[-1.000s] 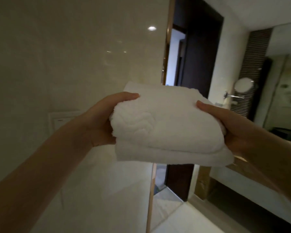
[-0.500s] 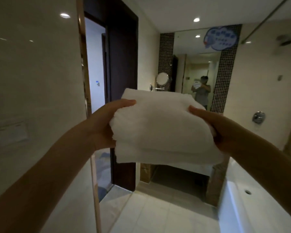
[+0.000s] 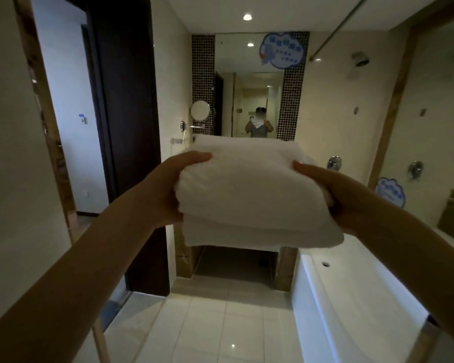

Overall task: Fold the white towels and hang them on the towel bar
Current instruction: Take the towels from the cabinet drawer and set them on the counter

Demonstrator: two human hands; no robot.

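**Folded towel held up between both hands**

A thick, folded white terry towel (image 3: pixel 249 195) is held in mid-air at the centre of the scene; the left hand (image 3: pixel 168 189) clasps its left edge, thumb on top; the right hand (image 3: pixel 344 197) clasps its right edge likewise; far behind hangs a tall wall mirror (image 3: pixel 249 85); a white bathtub (image 3: pixel 351 289) lies lower right, above pale floor tiles (image 3: pixel 220 323).

Folded towels (image 3: pixel 249 195): plain white, no pattern visible. Floor tiles (image 3: pixel 220 323): glossy off-white, thin grey grout grid. Bathtub (image 3: pixel 351 297): white. Door frame (image 3: pixel 131 127): dark brown. Mosaic strips (image 3: pixel 292 95) flanking mirror: dark brown-black small squares, pale grout. Cloud-shaped sticker (image 3: pixel 282 49): light blue, white edge, text unreadable. Walls (image 3: pixel 333 106): cream. Round wall mirror (image 3: pixel 200 110): chrome rim. Wooden trim (image 3: pixel 393 108): mid-brown.
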